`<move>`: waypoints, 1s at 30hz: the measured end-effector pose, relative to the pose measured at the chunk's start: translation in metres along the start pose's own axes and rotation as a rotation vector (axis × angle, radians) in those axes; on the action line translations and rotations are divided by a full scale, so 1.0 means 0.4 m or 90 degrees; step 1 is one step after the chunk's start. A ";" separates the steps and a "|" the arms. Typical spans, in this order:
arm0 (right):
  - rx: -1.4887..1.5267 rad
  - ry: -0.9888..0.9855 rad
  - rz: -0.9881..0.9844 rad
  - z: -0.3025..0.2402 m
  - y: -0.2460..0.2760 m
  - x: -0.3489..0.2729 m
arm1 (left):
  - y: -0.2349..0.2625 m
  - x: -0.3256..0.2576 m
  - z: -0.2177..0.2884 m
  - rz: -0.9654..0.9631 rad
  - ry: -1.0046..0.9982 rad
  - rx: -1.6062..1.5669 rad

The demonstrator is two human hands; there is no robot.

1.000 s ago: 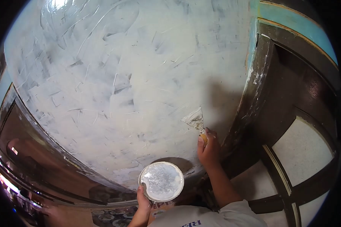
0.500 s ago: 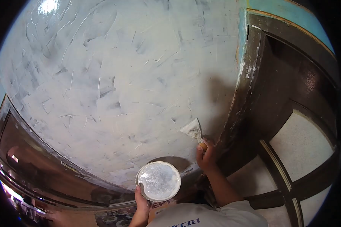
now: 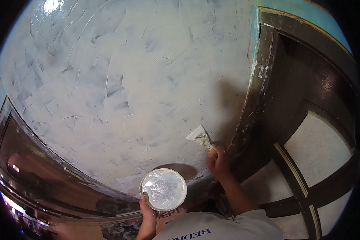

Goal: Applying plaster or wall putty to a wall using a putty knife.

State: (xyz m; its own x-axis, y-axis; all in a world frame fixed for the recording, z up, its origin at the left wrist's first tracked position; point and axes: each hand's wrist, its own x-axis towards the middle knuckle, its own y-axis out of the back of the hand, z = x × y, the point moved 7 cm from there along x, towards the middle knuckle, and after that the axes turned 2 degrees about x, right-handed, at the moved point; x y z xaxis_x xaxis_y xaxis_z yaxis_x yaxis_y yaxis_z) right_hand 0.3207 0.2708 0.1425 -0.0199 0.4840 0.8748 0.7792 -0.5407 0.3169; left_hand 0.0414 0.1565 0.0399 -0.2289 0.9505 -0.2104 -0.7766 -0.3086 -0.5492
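— grip first: your right hand (image 3: 219, 162) is clenched round the wooden handle of the putty knife (image 3: 202, 138), thumb side up, with the blade tilted against the plastered wall (image 3: 128, 92) just left of the dark door frame (image 3: 264, 100). what does the other side look like to you?

— your left hand (image 3: 147, 206) is closed on the rim of the round tub of filler (image 3: 163, 189), fingers wrapped at its lower left edge, holding it near your chest and below the knife. the tub sits well under the blade, not touching the wall.

— how will the knife handle?

— my guess is light and stiff at the handle, springy at the blade. the blade carries a lump of pale paste, so it looks sticky and prone to dropping if you tip it flat side down. keep your hold low on the handle, where you have it now.

— and the tub?

— it looks thin-walled, shiny with wet filler inside, probably heavier than it seems and slick at the rim. a one-edge pinch could let it sag, so a hold under the base would be steadier.

— anything else nearby?

— the wall skim shows grey streaks and scratch marks, and teal paint (image 3: 254, 48) runs along the frame's edge.
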 end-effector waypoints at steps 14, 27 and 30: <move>0.003 -0.117 0.016 0.059 0.019 -0.084 | 0.016 -0.009 -0.006 0.003 -0.010 -0.003; 0.087 -0.251 -0.037 0.075 -0.029 -0.182 | 0.030 -0.028 -0.032 0.015 0.008 0.011; 0.114 -0.250 0.018 0.064 -0.014 -0.168 | 0.033 -0.038 -0.033 0.009 0.024 0.011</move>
State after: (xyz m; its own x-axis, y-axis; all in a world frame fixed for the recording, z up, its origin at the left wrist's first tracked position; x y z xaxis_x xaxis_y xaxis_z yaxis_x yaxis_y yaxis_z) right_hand 0.3337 0.2591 0.0726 0.2161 0.7148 0.6650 0.8732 -0.4462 0.1958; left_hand 0.0424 0.1375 0.0251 -0.2173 0.9438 -0.2489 -0.7835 -0.3208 -0.5323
